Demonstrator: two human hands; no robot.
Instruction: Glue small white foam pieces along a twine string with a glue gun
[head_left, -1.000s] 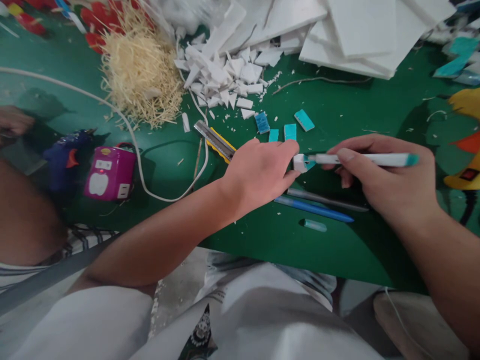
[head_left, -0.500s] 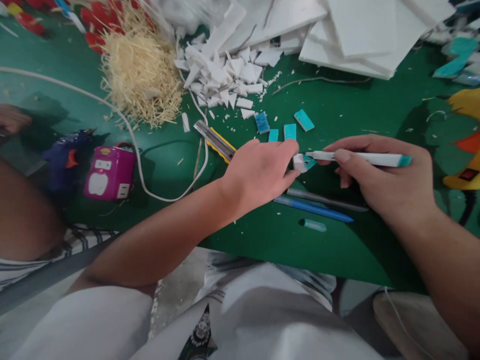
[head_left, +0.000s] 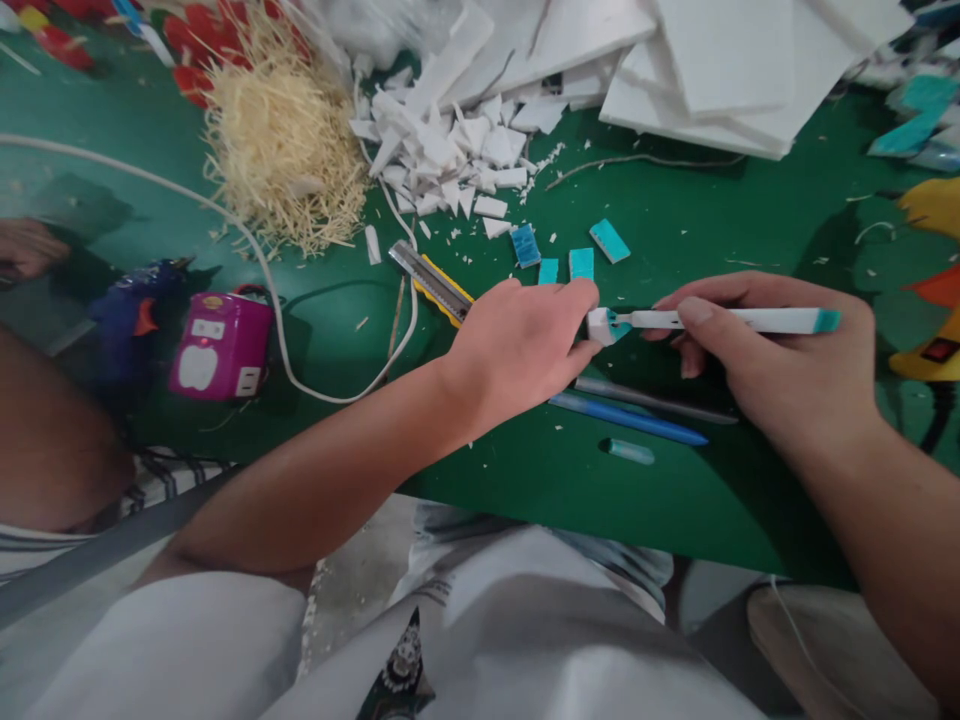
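Between thumb and fingers, my left hand (head_left: 529, 330) pinches a small white foam piece (head_left: 600, 326) with teal colour on its right side. My right hand (head_left: 787, 335) grips a white marker (head_left: 727, 320) with a teal end, its tip touching the coloured side of the piece. Just beyond my left hand lie several small coloured foam pieces, among them a dark blue one (head_left: 525, 245) and a teal one (head_left: 610, 241). A blue pen (head_left: 637, 420), a dark grey stick (head_left: 656, 399) and a clear teal cap (head_left: 631, 452) rest below the hands.
A yellow utility knife (head_left: 433, 285) lies left of my hand. Farther back are white foam scraps (head_left: 457, 150), foam sheets (head_left: 727, 60) and straw (head_left: 289, 150). A magenta box (head_left: 223, 345), a blue glue gun (head_left: 131, 310), a white cable (head_left: 274, 300) and another person's hand (head_left: 30, 248) are at left.
The marker and my right hand have shifted slightly right, and the marker's tip has turned a little on the foam piece. My left hand has stayed nearly still.
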